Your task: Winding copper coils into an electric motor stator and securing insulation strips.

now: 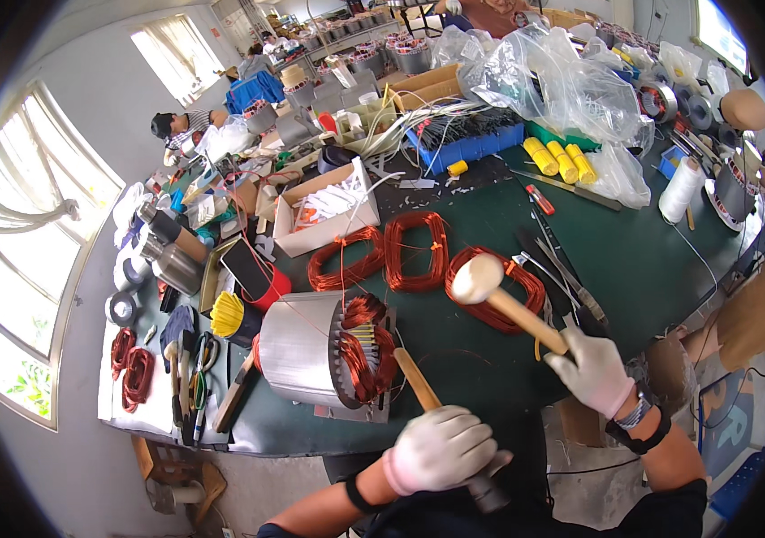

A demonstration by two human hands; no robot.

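Head view: both gloved hands are raised near the front edge of the green table [651,278]. Left forearm comes in from the lower edge and slopes up to the right; the left hand [445,448] is a fist, back of the glove uppermost, fingers curled together and clamped round a wooden bar [417,378]. Bar axis: upper left to lower right, upper tip just beside the winding end of the stator [297,345]. A dark cylindrical end [487,493] shows below the fist (one piece with the bar or not, cannot tell; the glove covers the middle).

Right forearm slants up and left from the lower right; fingers of the right hand [593,372] are closed on the tail of the mallet [526,318]. Mallet axis: lower right to upper left, pale head leading, overlapping the rightmost red coil [533,287]; clearance not readable.

Stator lies on its side on the table, left of the bar, axis roughly left-right, red windings [364,312] at its right-facing end.
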